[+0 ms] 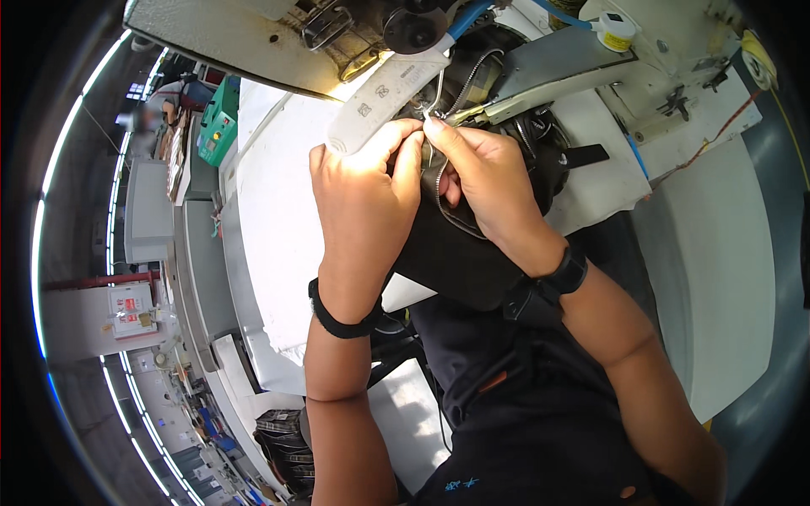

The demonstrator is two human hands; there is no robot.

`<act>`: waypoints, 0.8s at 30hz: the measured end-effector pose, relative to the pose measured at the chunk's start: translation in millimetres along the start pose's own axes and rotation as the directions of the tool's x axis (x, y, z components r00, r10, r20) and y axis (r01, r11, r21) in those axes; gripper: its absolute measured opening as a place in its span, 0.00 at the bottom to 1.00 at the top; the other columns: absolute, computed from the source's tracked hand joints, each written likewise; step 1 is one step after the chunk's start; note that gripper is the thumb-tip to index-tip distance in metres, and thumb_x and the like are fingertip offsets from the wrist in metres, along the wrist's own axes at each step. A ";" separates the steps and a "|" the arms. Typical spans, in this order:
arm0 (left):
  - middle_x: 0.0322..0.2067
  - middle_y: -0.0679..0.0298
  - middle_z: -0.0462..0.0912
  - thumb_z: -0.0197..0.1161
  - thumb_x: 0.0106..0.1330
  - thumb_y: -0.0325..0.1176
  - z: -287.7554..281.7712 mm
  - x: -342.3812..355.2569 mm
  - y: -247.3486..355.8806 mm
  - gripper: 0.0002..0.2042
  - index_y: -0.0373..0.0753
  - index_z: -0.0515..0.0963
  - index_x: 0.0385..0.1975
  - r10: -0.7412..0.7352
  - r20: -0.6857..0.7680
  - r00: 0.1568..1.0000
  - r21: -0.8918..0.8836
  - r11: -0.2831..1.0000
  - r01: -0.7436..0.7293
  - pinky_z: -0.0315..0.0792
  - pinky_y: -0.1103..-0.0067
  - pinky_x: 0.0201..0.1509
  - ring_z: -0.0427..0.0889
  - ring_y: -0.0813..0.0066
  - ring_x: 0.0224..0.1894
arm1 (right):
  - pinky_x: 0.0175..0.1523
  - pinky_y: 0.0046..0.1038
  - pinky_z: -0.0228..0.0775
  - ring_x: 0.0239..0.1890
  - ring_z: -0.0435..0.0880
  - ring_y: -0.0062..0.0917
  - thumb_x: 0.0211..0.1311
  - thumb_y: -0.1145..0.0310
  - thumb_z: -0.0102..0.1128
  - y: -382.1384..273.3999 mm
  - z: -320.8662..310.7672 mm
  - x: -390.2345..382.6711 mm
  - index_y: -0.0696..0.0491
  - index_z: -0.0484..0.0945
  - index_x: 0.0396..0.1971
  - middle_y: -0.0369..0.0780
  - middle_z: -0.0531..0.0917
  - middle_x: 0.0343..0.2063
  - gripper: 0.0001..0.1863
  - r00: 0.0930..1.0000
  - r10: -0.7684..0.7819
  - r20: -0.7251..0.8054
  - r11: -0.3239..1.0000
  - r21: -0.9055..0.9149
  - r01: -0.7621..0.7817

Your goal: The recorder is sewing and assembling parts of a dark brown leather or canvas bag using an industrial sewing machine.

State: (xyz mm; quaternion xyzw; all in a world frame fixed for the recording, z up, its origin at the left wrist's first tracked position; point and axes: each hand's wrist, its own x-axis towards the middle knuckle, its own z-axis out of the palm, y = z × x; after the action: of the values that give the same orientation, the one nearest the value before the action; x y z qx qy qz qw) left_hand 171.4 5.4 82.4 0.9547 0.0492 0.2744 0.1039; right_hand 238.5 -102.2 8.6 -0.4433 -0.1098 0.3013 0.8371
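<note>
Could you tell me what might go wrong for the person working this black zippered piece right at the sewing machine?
Both hands, left hand and right hand, pinch the black fabric by its zipper right beneath the sewing machine head, so fingertips could get caught if it runs. The loose zipper tape behind could snag. The fabric hanging off the white table might drag and pull the seam askew.

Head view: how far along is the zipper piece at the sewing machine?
Looks done: black fabric with a zipper already lies on the white table at the sewing machine. In hand: left hand and right hand pinch the zipper edge below the needle area. Left: stitching; I can't see any finished seam.
</note>
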 end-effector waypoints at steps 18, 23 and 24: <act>0.28 0.55 0.87 0.68 0.65 0.25 -1.0 5.1 -6.5 0.05 0.32 0.87 0.38 0.145 -0.065 0.987 0.019 0.989 -0.144 0.75 0.77 0.34 0.84 0.68 0.27 | 0.22 0.24 0.66 0.13 0.77 0.16 0.69 0.69 0.58 -3.4 5.8 7.2 0.61 0.77 0.13 0.38 0.79 0.10 0.22 0.963 -0.268 -0.026 0.917 -0.314 0.247; 0.28 0.56 0.87 0.68 0.67 0.26 2.9 2.1 3.6 0.06 0.31 0.87 0.38 -0.005 -0.075 0.997 0.034 0.999 0.008 0.74 0.78 0.34 0.83 0.71 0.27 | 0.21 0.26 0.66 0.13 0.78 0.19 0.68 0.69 0.59 1.0 5.3 10.8 0.60 0.72 0.11 0.38 0.75 0.08 0.23 0.963 -0.268 -0.022 0.896 -0.373 0.241; 0.28 0.56 0.87 0.68 0.67 0.26 3.1 1.4 5.4 0.06 0.30 0.87 0.39 -0.006 -0.066 0.998 0.017 1.000 0.007 0.74 0.78 0.34 0.83 0.72 0.27 | 0.21 0.27 0.64 0.13 0.77 0.19 0.67 0.69 0.59 2.3 5.0 11.6 0.60 0.71 0.10 0.38 0.74 0.08 0.23 0.957 -0.289 -0.012 0.891 -0.369 0.265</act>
State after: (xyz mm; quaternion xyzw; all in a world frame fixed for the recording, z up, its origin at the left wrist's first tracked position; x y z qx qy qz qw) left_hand 174.5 -0.3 81.8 0.9458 0.0583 0.3052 0.0946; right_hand 244.5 -90.8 8.7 -0.5799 -0.1979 0.1385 0.7781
